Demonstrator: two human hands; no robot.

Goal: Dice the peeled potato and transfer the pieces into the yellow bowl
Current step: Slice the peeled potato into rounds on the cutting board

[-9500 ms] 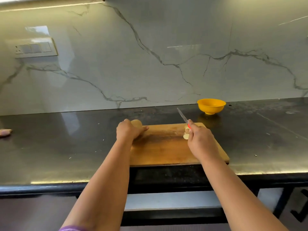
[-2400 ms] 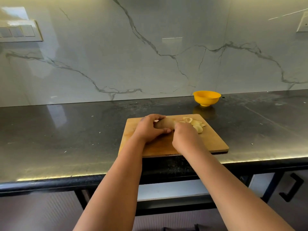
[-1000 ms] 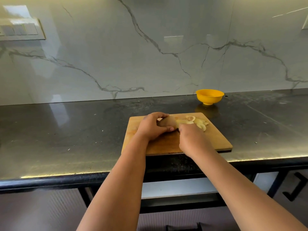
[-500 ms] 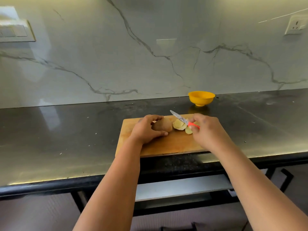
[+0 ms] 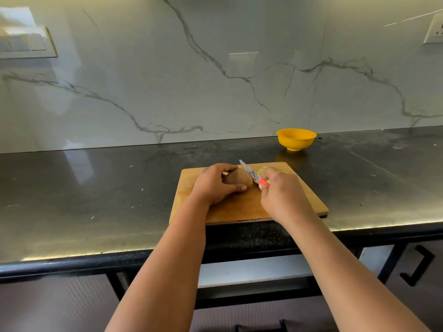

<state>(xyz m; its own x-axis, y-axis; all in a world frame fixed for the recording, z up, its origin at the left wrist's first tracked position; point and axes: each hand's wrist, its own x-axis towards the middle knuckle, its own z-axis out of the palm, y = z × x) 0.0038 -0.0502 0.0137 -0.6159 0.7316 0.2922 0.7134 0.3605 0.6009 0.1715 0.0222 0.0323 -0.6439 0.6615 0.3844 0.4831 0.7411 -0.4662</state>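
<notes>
Since half a second ago, your right hand (image 5: 282, 195), gripping the red-handled steel knife (image 5: 254, 176), sets its blade at the cut face. Your left hand (image 5: 215, 185) clamps the peeled tan potato (image 5: 238, 179) on the wooden board (image 5: 309, 200); cut slices (image 5: 263, 169) lie beside the blade. The empty-looking round yellow bowl (image 5: 296, 139) waits at 1 o'clock: slicing continues.

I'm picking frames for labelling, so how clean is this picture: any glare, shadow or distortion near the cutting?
Head view: glare runs along the countertop's front edge and window reflections sit on the marble backsplash; the potato lies in the left hand's shadow; wide-angle bending curves the counter; the knife in the right hand stays sharp.
</notes>
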